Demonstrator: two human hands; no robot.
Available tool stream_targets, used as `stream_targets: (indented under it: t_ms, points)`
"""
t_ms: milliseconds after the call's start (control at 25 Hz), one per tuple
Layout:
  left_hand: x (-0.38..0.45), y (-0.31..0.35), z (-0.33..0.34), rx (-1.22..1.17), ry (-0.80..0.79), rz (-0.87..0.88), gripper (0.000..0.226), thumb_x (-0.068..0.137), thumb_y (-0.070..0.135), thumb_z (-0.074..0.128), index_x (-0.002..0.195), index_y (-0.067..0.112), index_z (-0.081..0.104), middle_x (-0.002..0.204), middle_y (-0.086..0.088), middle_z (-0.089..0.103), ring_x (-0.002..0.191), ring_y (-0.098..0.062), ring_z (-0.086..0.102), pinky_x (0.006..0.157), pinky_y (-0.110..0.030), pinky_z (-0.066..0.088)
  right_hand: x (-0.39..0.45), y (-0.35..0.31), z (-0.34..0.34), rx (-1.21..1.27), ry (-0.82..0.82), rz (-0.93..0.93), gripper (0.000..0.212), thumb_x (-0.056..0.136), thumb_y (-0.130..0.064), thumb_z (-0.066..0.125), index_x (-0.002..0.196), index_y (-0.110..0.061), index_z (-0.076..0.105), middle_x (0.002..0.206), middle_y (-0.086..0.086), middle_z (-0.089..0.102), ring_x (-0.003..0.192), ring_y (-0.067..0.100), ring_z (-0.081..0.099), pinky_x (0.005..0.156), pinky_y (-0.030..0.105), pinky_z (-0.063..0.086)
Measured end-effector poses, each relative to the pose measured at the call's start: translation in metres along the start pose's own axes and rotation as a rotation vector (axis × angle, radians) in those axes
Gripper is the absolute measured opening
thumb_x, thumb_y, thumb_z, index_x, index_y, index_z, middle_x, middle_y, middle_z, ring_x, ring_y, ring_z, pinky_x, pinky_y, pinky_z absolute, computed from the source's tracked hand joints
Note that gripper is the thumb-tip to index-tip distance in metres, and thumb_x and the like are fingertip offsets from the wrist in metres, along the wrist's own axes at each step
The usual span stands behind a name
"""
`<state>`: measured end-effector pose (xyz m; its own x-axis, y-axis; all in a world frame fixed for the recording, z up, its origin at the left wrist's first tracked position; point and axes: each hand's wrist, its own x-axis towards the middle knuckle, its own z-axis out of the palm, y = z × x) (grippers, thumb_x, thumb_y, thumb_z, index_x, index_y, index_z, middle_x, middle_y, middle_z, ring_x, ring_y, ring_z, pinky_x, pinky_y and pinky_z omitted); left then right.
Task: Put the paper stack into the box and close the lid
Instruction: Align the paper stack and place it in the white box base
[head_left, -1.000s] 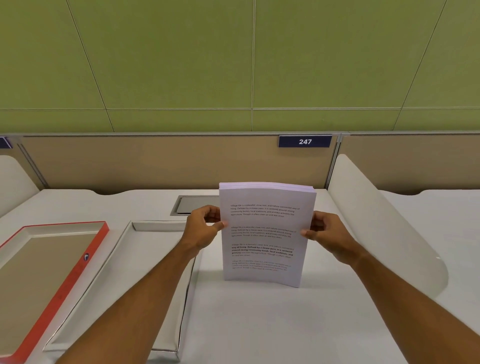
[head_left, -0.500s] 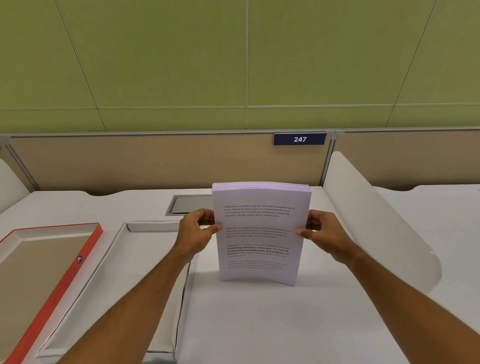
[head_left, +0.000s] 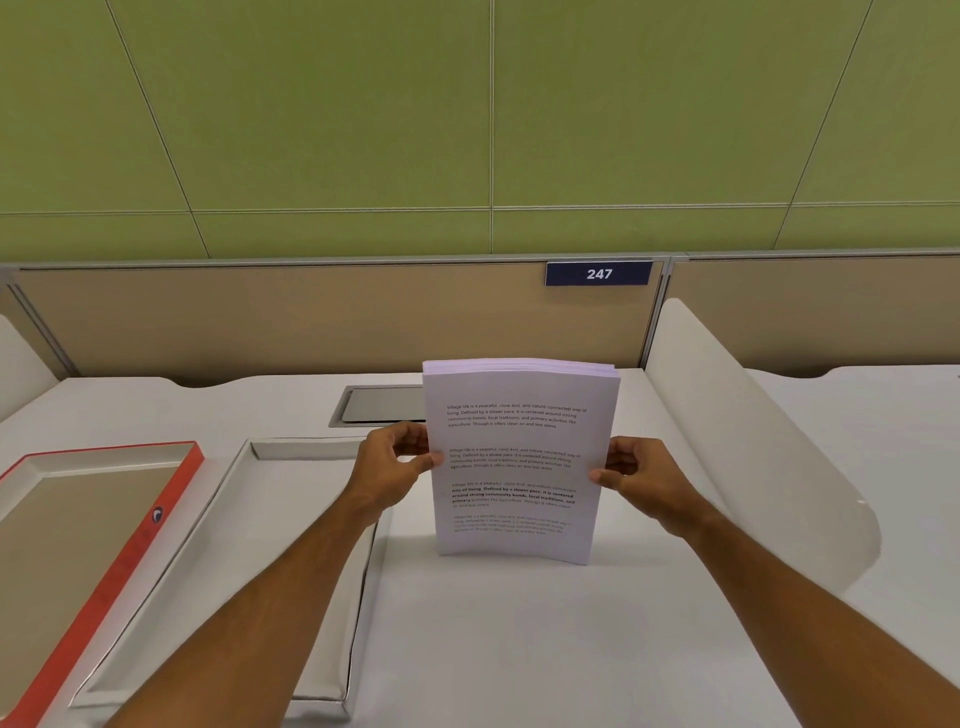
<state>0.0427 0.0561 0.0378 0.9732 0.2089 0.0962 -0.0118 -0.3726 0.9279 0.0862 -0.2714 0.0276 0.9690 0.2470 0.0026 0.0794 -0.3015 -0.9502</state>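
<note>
The white desk (head_left: 519, 649) carries everything: the open white box (head_left: 291, 519) lies to the left of the paper stack (head_left: 519, 462), and the red-edged lid (head_left: 130, 545) lies further left again, beyond the box. The stack stands upright on its lower edge on the desk, just right of the box, printed face toward the person. Over the last second it has hardly shifted, staying on end, so it looks like squaring-up before the move into the box. The left hand (head_left: 387, 470) pinches the stack's left edge, the right hand (head_left: 641, 475) its right edge, both closed firmly on the paper.
</note>
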Motion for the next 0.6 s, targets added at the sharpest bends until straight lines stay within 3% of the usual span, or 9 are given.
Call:
stream_targets:
  t_ms: [200,360,600]
  points:
    - [0.0046,0.0,-0.0048,-0.045,-0.052,-0.033,0.026,0.076,0.013,0.08,0.098,0.005,0.069,0.095,-0.007,0.074,0.092,-0.023,0.07,0.087,-0.039,0.056,-0.0001,0.0007,0.0011,0.036,0.014,-0.001,0.022,0.083,-0.002,0.073,0.106,-0.001,0.07,0.101,0.01,0.077,0.095,0.024,0.073,0.082,0.029,0.06]
    - [0.005,-0.002,-0.0051,-0.111,-0.068,-0.051,0.026,0.076,0.009,0.08,0.098,0.001,0.069,0.099,-0.013,0.075,0.095,-0.028,0.07,0.088,-0.041,0.056,-0.0017,0.0042,0.0037,0.095,0.023,-0.003,0.019,0.085,-0.003,0.072,0.103,-0.001,0.069,0.101,0.013,0.076,0.095,0.029,0.073,0.087,0.038,0.059]
    - [0.001,-0.0054,-0.0064,-0.207,-0.061,-0.033,0.023,0.075,0.001,0.078,0.096,-0.003,0.07,0.095,-0.015,0.076,0.087,-0.024,0.074,0.081,-0.03,0.059,-0.0043,0.0035,0.0066,0.126,0.045,-0.026,0.012,0.086,-0.004,0.07,0.099,-0.005,0.071,0.099,0.012,0.077,0.092,0.027,0.074,0.084,0.037,0.061]
